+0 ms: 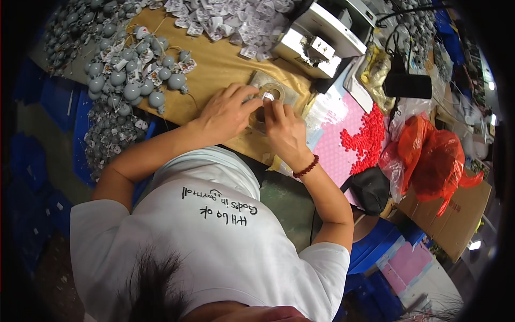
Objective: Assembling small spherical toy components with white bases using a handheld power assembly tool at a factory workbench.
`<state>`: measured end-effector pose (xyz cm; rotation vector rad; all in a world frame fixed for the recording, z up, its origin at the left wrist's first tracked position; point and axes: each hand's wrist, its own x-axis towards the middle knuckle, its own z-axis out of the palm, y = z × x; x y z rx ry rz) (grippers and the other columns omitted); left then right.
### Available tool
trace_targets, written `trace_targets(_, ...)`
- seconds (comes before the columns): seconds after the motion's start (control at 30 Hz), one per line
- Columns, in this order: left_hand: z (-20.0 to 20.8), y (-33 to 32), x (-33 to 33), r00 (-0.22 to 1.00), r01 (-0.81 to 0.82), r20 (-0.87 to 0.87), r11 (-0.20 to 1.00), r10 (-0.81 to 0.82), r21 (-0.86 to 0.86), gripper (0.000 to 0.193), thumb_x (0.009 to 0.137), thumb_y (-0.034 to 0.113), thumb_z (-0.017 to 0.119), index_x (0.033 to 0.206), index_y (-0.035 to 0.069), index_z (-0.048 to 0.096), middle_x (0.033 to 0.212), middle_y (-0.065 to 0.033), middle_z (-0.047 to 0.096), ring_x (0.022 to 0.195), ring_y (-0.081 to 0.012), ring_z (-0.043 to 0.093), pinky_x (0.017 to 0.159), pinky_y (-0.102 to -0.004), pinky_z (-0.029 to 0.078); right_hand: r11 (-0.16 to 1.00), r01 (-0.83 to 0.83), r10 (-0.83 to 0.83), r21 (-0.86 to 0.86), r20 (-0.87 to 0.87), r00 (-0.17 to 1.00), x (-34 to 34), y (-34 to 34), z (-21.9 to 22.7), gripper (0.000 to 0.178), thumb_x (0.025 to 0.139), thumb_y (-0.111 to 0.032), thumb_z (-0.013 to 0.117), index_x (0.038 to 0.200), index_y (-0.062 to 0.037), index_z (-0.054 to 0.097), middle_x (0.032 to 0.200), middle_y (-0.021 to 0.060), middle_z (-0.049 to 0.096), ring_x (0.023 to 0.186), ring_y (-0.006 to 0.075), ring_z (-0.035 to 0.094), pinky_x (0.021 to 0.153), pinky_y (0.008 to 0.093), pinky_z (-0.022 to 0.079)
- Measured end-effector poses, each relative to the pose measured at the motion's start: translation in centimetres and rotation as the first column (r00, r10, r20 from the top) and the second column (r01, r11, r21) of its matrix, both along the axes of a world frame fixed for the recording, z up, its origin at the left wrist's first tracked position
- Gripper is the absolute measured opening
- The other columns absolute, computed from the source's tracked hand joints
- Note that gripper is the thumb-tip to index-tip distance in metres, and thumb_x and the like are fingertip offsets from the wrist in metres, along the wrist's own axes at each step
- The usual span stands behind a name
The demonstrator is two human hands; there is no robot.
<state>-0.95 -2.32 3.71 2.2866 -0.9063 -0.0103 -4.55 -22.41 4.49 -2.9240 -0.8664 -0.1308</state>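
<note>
My left hand (228, 110) and my right hand (285, 131) meet over a pale square block (287, 94) with a round recess. Between their fingertips sits a small white piece (268, 96), mostly covered by the fingers. Both hands are closed, pinching at it from either side. A bit of grey shows by the left fingertips; what it belongs to is hidden. A dark red bead bracelet circles my right wrist.
Grey round bulb-like parts with white ends (131, 80) are heaped at the left. Clear plastic pieces (214, 19) lie at the far side, beside a white machine (322, 37). Small red parts (367, 139) cover a pink sheet (327, 142) at the right, near a red plastic bag (434, 158).
</note>
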Motion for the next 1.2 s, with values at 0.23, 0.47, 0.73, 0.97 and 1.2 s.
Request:
trace_targets(0.23,-2.1,-1.8,-0.1,0.969,0.023,0.238,0.981,-0.069,0.191,0.046,0.077,0.011,0.066,0.122,0.009,0.062,0.131,-0.0086,0.056,0.119,-0.0265,0.051,0.097,-0.0441,0.040,0.774,0.279,-0.118,0.568,-0.303,0.946,-0.4,-3.9,-0.2,0.038,0.077,0.005,0.066,0.114,-0.0026,0.069,0.117,0.0124,0.065,0.113,0.0306,0.059,0.094,0.0393,0.050)
trace_targets(0.47,-2.4,-1.5,0.1,0.964,0.056,0.245,0.978,-0.105,0.202,0.040,0.082,0.012,0.060,0.122,0.010,0.062,0.131,-0.0101,0.057,0.118,-0.0256,0.054,0.097,-0.0432,0.041,0.731,0.389,-0.186,0.560,-0.385,0.904,-2.4,-6.4,-0.2,0.041,0.083,-0.001,0.070,0.123,-0.0016,0.060,0.126,0.0183,0.063,0.121,0.0361,0.058,0.103,0.0404,0.045)
trace_targets(0.73,-1.9,-1.0,0.4,0.976,0.101,0.171,0.978,-0.133,0.182,0.040,0.084,0.012,0.058,0.124,0.009,0.061,0.132,-0.0109,0.057,0.118,-0.0261,0.054,0.097,-0.0421,0.042,0.485,0.561,-0.445,0.671,-0.362,0.819,-2.6,-5.5,-4.1,0.032,0.082,0.005,0.069,0.111,-0.0034,0.059,0.102,0.0109,0.062,0.087,0.0225,0.060,0.081,0.0322,0.050)
trace_targets(0.97,-2.0,-0.8,0.8,0.973,0.114,0.179,0.977,-0.147,0.182,0.038,0.084,0.013,0.057,0.121,0.009,0.063,0.131,-0.0100,0.058,0.118,-0.0254,0.055,0.097,-0.0406,0.043,-0.488,0.662,0.227,0.568,-0.650,0.725,0.1,-4.4,-2.5,0.036,0.085,0.006,0.069,0.118,-0.0032,0.058,0.107,0.0074,0.063,0.089,0.0121,0.059,0.075,0.0241,0.049)
trace_targets(1.2,-2.5,-0.7,1.4,0.968,0.144,0.191,0.982,-0.166,0.124,0.031,0.082,0.013,0.060,0.112,0.007,0.066,0.128,-0.0100,0.060,0.117,-0.0253,0.056,0.095,-0.0405,0.046,0.184,0.788,0.014,0.587,-0.803,0.595,2.3,-3.3,-1.6,0.027,0.081,-0.004,0.079,0.103,0.0051,0.066,0.083,0.0034,0.068,0.071,0.0091,0.062,0.064,0.0224,0.050)
